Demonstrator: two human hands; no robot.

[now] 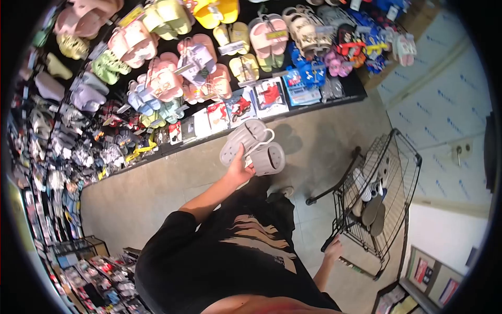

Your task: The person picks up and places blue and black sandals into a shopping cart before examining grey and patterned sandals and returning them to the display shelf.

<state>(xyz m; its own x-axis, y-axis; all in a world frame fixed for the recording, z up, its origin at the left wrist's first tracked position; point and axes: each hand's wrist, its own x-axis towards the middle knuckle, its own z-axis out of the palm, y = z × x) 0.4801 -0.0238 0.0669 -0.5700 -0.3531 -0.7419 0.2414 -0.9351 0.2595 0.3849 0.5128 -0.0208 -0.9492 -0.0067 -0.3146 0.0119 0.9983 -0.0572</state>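
A pair of light grey clogs (269,159) is in my left hand (240,168), the fingers wrapped round one shoe. A white loop joins the two clogs. They are held out in front of my body, above the floor and short of the shelf. To the right, my right hand (332,248) is closed round the dark handle (329,242) of a black wire shopping cart (419,159). Inside the cart lie dark brown slippers (372,212) and some white and grey footwear (361,180).
A tiered display of slippers (267,39) and clogs stretches across the front, with picture panels (241,106) along its low front edge. Densely hung goods (49,178) line the left side. A printed wall panel (434,78) stands right, beyond the cart. Another rack (112,280) is at lower left.
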